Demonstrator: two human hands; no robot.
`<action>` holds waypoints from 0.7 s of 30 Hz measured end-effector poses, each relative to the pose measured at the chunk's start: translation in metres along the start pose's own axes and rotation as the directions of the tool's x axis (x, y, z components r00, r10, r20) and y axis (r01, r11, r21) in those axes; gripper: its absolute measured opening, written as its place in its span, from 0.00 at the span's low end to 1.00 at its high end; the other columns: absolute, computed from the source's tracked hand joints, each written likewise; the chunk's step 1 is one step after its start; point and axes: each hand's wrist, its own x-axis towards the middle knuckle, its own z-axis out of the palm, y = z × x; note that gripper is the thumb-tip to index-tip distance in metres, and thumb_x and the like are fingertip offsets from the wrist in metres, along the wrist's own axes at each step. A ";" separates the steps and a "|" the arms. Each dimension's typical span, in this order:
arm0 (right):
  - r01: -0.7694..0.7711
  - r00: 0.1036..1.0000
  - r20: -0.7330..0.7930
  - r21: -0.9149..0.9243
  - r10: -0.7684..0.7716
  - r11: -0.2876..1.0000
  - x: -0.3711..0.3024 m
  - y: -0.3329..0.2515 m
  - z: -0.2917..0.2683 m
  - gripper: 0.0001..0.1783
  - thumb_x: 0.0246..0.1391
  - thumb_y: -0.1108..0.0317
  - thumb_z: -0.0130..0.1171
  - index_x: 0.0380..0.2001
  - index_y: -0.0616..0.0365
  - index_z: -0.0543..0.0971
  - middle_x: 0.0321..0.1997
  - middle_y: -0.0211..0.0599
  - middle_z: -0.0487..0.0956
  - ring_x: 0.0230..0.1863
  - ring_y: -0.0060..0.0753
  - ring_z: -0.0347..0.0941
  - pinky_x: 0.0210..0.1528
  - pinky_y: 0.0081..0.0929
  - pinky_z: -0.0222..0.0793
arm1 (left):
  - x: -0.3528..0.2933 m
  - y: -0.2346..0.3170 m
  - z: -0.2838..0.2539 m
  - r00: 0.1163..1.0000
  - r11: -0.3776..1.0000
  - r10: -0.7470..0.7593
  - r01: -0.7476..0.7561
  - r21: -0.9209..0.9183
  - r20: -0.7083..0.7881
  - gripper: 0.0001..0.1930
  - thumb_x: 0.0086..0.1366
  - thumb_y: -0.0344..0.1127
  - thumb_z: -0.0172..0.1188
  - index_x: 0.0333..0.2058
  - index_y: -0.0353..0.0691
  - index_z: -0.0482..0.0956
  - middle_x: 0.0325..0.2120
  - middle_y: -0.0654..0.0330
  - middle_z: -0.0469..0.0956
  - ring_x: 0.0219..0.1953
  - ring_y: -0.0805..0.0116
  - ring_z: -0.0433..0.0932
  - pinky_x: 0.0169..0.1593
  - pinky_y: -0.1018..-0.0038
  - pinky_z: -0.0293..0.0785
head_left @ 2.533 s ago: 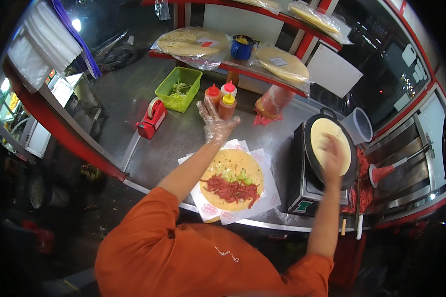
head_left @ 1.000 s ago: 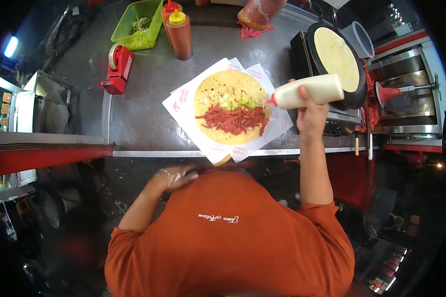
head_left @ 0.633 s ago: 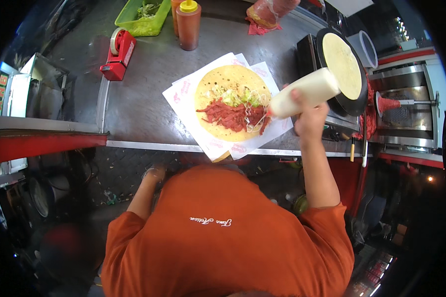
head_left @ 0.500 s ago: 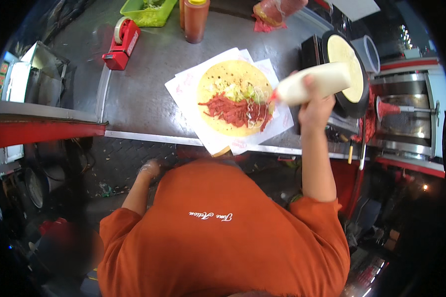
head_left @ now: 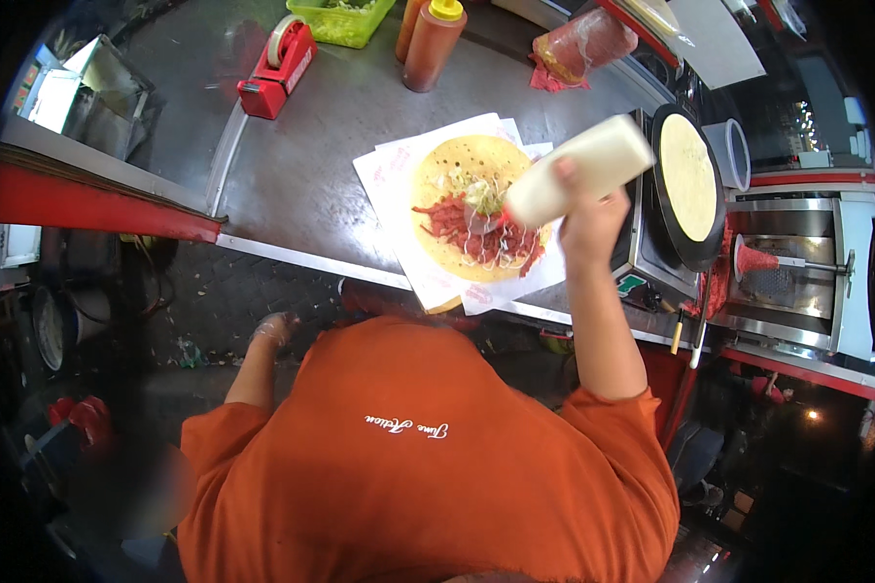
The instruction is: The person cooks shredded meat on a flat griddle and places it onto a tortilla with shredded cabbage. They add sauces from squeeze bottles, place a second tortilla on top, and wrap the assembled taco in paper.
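My right hand (head_left: 593, 225) is wrapped round a white squeeze bottle (head_left: 583, 170), tilted with its red tip down to the left over a round flatbread (head_left: 444, 167). Thin white sauce lines cross the shredded reddish meat (head_left: 446, 223) on the bread, beside a small heap of chopped lettuce (head_left: 483, 194). White paper sheets (head_left: 391, 194) lie under the flatbread on the metal counter. Low at my left side hangs my left hand (head_left: 278, 328), away from the counter, apparently in a thin clear glove. Its fingers are too blurred to make out.
A red tape dispenser (head_left: 280, 73), a green basket (head_left: 345, 24) and a yellow-capped sauce bottle (head_left: 435, 47) stand at the back. On the right, a round black griddle (head_left: 665, 194) bears a pale flatbread (head_left: 687, 180). Beyond is a rotisserie with reddish meat (head_left: 752, 259).
My right hand has moved the bottle leftward over the filling, and more white sauce lies on the meat. The whole view has shifted a little. My left hand stays low.
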 end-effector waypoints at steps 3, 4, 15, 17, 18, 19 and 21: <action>0.046 0.998 -0.056 0.153 -0.037 0.987 0.002 -0.001 0.016 0.19 0.51 0.69 0.73 0.44 0.66 0.79 0.43 0.38 0.82 0.42 0.30 0.79 0.50 0.30 0.74 | 0.007 -0.013 0.003 0.998 1.000 0.005 -0.006 -0.017 -0.057 0.21 0.70 0.52 0.55 0.55 0.47 0.79 0.53 0.51 0.79 0.57 0.49 0.76 0.59 0.59 0.72; 0.055 0.993 -0.112 0.275 -0.025 0.960 0.001 0.000 0.020 0.21 0.51 0.69 0.74 0.45 0.66 0.79 0.44 0.38 0.82 0.44 0.30 0.79 0.53 0.31 0.72 | 0.009 -0.017 0.005 0.998 0.996 -0.033 0.028 -0.083 -0.059 0.21 0.70 0.52 0.55 0.55 0.47 0.79 0.53 0.51 0.79 0.57 0.49 0.76 0.59 0.60 0.72; 0.117 0.988 0.105 -0.069 -0.110 0.991 0.001 0.038 0.062 0.18 0.52 0.66 0.74 0.41 0.66 0.81 0.39 0.37 0.84 0.41 0.27 0.80 0.45 0.27 0.75 | -0.016 -0.009 0.004 0.997 0.997 -0.062 0.059 -0.054 -0.042 0.21 0.72 0.50 0.55 0.56 0.46 0.78 0.53 0.50 0.79 0.57 0.53 0.77 0.60 0.60 0.71; 0.023 0.995 0.097 -0.199 -0.004 0.980 0.008 0.041 0.062 0.18 0.51 0.65 0.74 0.40 0.65 0.81 0.38 0.36 0.84 0.39 0.25 0.79 0.44 0.27 0.76 | -0.021 -0.006 0.003 0.997 0.998 -0.045 0.041 -0.054 -0.066 0.21 0.72 0.51 0.54 0.56 0.46 0.79 0.54 0.50 0.79 0.58 0.52 0.76 0.60 0.60 0.70; 0.028 1.000 -0.009 0.091 -0.028 0.995 0.012 0.042 0.062 0.19 0.50 0.65 0.75 0.41 0.65 0.81 0.38 0.37 0.84 0.41 0.25 0.79 0.45 0.27 0.75 | -0.021 -0.006 0.003 0.997 0.995 -0.055 0.050 -0.091 -0.049 0.21 0.71 0.51 0.54 0.56 0.47 0.79 0.54 0.50 0.78 0.59 0.51 0.76 0.61 0.60 0.70; 0.027 0.998 -0.057 0.122 -0.021 0.992 0.014 0.043 0.060 0.18 0.50 0.65 0.75 0.40 0.66 0.81 0.38 0.37 0.84 0.40 0.25 0.80 0.44 0.27 0.75 | -0.021 -0.005 0.004 0.998 0.989 -0.063 0.059 -0.132 -0.028 0.21 0.71 0.51 0.54 0.56 0.47 0.79 0.55 0.50 0.78 0.59 0.51 0.75 0.61 0.60 0.70; 0.104 0.995 -0.009 0.024 -0.103 0.994 0.021 0.044 0.056 0.17 0.51 0.67 0.74 0.39 0.65 0.81 0.37 0.37 0.84 0.38 0.26 0.80 0.42 0.26 0.76 | -0.018 -0.007 0.005 0.998 0.988 -0.065 0.061 -0.143 -0.026 0.21 0.71 0.51 0.54 0.56 0.47 0.79 0.54 0.50 0.78 0.59 0.51 0.76 0.61 0.60 0.70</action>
